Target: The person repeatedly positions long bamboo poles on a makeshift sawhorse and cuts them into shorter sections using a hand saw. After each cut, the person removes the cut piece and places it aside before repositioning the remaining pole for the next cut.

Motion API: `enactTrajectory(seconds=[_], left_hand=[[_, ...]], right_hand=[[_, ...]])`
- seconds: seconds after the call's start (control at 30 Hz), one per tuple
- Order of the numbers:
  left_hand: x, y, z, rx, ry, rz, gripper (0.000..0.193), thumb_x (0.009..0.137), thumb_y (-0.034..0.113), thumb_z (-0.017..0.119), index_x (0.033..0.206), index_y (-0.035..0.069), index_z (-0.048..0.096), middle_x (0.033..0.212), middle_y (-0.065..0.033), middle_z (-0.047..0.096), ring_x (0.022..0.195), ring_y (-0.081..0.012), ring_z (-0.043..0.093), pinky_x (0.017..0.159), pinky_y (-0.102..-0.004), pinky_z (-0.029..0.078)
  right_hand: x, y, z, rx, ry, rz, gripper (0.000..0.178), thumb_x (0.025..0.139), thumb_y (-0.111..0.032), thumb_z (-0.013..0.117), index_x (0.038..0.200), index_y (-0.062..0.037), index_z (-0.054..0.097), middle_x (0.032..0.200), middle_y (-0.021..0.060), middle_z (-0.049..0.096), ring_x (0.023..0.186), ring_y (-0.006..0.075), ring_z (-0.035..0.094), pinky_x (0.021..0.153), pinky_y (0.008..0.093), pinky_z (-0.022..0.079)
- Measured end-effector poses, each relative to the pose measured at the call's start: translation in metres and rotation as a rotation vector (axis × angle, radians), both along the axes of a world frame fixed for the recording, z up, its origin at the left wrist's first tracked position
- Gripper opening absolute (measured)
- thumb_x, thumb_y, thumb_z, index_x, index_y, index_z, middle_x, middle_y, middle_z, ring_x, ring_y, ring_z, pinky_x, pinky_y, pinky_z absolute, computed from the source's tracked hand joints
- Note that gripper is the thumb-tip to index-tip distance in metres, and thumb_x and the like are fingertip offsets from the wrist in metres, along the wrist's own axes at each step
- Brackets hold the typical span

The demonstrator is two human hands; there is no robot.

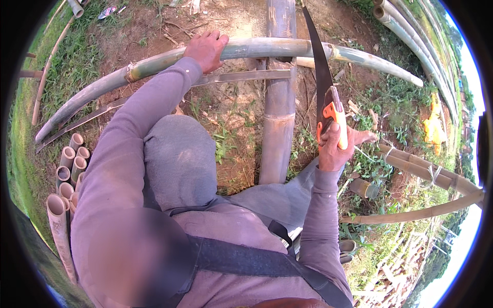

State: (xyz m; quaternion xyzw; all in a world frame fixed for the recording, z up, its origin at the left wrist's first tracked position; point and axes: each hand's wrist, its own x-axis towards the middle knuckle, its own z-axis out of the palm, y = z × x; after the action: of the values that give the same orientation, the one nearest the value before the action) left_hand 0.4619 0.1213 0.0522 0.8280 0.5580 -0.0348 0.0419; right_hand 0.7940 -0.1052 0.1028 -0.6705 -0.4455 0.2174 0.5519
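A long green-grey bamboo pole (267,47) lies crosswise ahead of me, over a thicker bamboo trunk (280,128) that runs away from me. My left hand (207,50) is closed over the pole, left of the trunk. In my right hand (336,148) is a handsaw (321,72) with a dark blade and an orange handle. Its blade points away from me and crosses the pole just right of the trunk; whether the teeth touch the bamboo I cannot tell. A narrow split bamboo strip (246,76) lies on the near side of the pole.
Several short cut bamboo tubes (64,172) stand at the left. Tied bamboo poles (423,169) and a cut bamboo piece (363,188) are on the right, with an orange cloth-like thing (435,123) beyond. Long bamboo poles (411,38) lie at the far right.
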Motion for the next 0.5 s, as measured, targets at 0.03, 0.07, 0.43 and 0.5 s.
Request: enactTrajectory(seconds=[0.03, 0.07, 0.43, 0.5], left_hand=[[0.001, -0.001, -0.003, 0.0, -0.002, 0.004, 0.071, 0.082, 0.032, 0.086, 0.143, 0.012, 0.055, 0.137, -0.0121, 0.058, 0.132, -0.0303, 0.056, 0.111, -0.0452, 0.047], [0.001, -0.002, -0.006, 0.0, -0.004, 0.007, 0.071, 0.082, 0.032, 0.086, 0.143, 0.012, 0.056, 0.137, -0.0122, 0.057, 0.132, -0.0308, 0.056, 0.111, -0.0454, 0.047], [-0.003, 0.005, 0.0, -0.091, 0.004, 0.021, 0.076, 0.081, 0.033, 0.085, 0.147, 0.01, 0.054, 0.151, -0.0141, 0.052, 0.14, -0.0321, 0.052, 0.116, -0.0449, 0.048], [0.001, 0.005, 0.002, -0.101, 0.018, 0.015, 0.076, 0.082, 0.033, 0.085, 0.147, 0.01, 0.054, 0.152, -0.0141, 0.051, 0.14, -0.0321, 0.052, 0.116, -0.0447, 0.048]], right_hand=[[0.002, 0.002, 0.002, 0.018, 0.022, 0.015, 0.027, 0.105, -0.024, 0.07, 0.102, 0.001, 0.062, 0.074, 0.0015, 0.063, 0.062, 0.0055, 0.057, 0.055, 0.0211, 0.046], [0.004, 0.003, 0.003, 0.037, 0.045, 0.029, 0.028, 0.105, -0.025, 0.07, 0.101, 0.0009, 0.062, 0.073, 0.0013, 0.063, 0.061, 0.0055, 0.056, 0.055, 0.021, 0.046], [0.026, -0.021, -0.006, 0.059, 0.012, 0.063, 0.022, 0.105, -0.02, 0.07, 0.098, 0.0005, 0.066, 0.072, 0.0009, 0.064, 0.063, 0.0057, 0.059, 0.056, 0.0216, 0.047], [0.035, -0.014, -0.02, 0.04, 0.032, 0.064, 0.022, 0.104, -0.019, 0.07, 0.096, 0.0012, 0.065, 0.072, 0.0007, 0.064, 0.064, 0.0056, 0.059, 0.056, 0.0217, 0.047]])
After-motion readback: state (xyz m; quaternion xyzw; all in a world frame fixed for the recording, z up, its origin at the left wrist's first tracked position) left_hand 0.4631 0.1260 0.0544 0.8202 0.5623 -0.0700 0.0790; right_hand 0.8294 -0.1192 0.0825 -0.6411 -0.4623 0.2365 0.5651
